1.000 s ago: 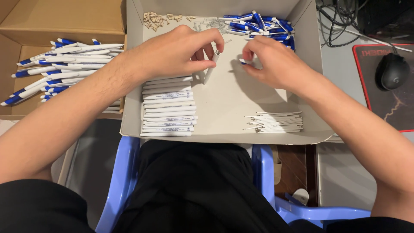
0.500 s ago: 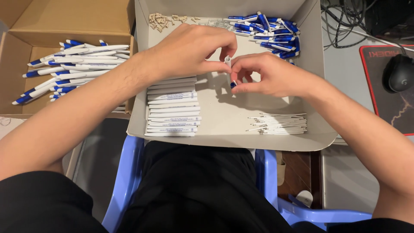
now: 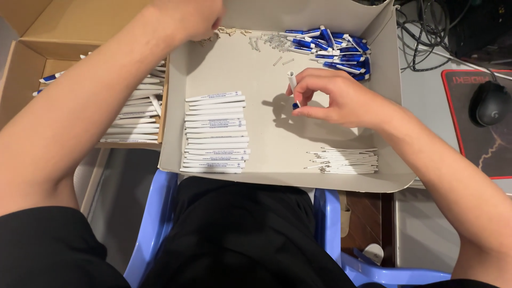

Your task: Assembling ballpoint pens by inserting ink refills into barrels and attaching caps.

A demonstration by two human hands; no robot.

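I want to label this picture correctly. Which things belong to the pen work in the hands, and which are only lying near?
In the work:
right hand holding a pen part
left hand at the small pieces
white barrels
blue-and-white parts
refills
tray

Lying near:
mouse
cables

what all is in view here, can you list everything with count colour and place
tray: one, grey cardboard, on the lap
pen barrels: a stacked row, white, left part of the tray
refills: a small bundle, thin and white, near right corner of the tray
pen tops: a pile, blue and white, far right corner of the tray
springs: a scatter, small and pale, far edge of the tray
box: one, brown cardboard, left of the tray
finished pens: many, white and blue, in the box
mouse: one, black, on a mat at right
chair: one, blue plastic, under the person
left hand: reaching to the tray's far edge
right hand: holds a white pen part upright
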